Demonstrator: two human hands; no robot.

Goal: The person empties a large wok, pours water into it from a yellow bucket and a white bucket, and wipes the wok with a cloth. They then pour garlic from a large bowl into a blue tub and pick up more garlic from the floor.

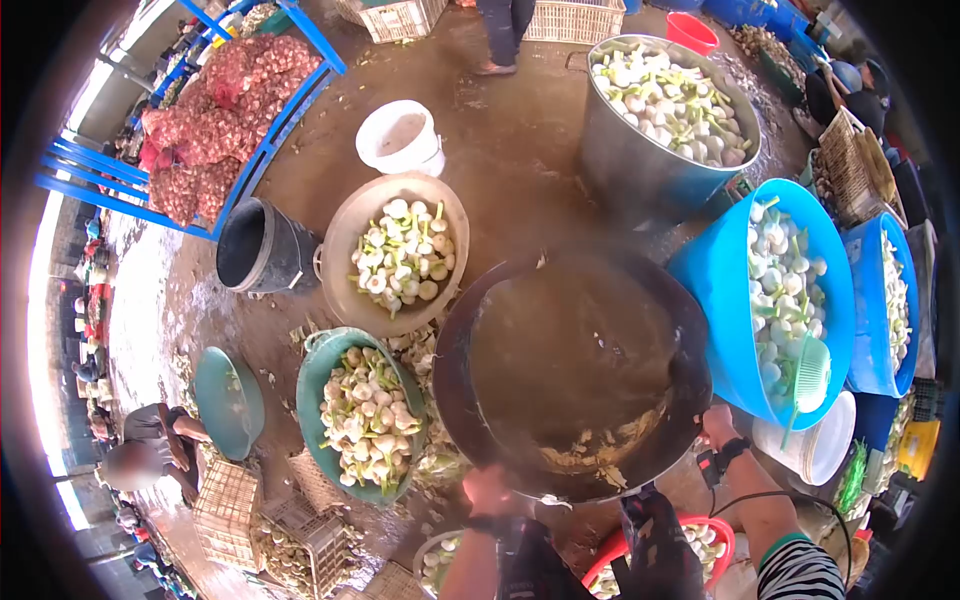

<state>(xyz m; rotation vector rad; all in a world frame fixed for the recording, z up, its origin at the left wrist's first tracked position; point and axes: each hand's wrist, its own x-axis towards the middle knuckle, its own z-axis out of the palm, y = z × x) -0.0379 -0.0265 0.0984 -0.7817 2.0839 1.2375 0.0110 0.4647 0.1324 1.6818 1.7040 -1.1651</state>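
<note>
A large dark wok-shaped pan (462, 430) holds murky brown water, with yellowish bits of peel (600, 455) along its near side. My right hand (717, 427) is closed at the pan's right edge, a strapped device on its wrist. On the near left edge is my left hand (487, 491), slightly blurred, its fingers curled at the rim. Right of the pan stands a blue tub (715, 270) of peeled garlic bulbs in water, with a green strainer (811, 375) inside. Below me a red basin (728, 545) also holds bulbs.
Garlic fills a green basin (312, 400), a beige basin (340, 225) and a tall metal pot (640, 150). A black bucket (285, 245) and white bucket (430, 150) stand left. A person (165, 440) sits near wicker crates (225, 510); another person's legs (503, 35) are ahead.
</note>
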